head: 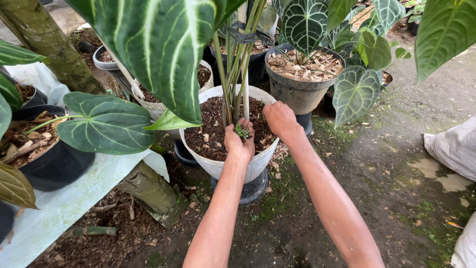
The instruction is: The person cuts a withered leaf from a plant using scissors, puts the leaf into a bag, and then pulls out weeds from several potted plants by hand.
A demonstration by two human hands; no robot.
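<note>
My left hand [238,140] is cupped palm up over the near side of a white pot [258,166] and holds a small clump of green weeds [242,132]. My right hand [279,118] reaches into the same pot, knuckles up, fingers curled down against the dark soil [210,136]; whether it grips anything is hidden. A bunch of tall green stems [233,74] rises from the middle of the soil, just beyond both hands. The pot stands on a dark upturned pot [253,189].
A grey pot [297,92] with wood chips stands behind on the right. Large veined leaves [158,44] hang over the left. A black pot [57,164] sits on white sheeting [74,198]. A trunk [47,44] rises far left. White sacks [453,146] lie right.
</note>
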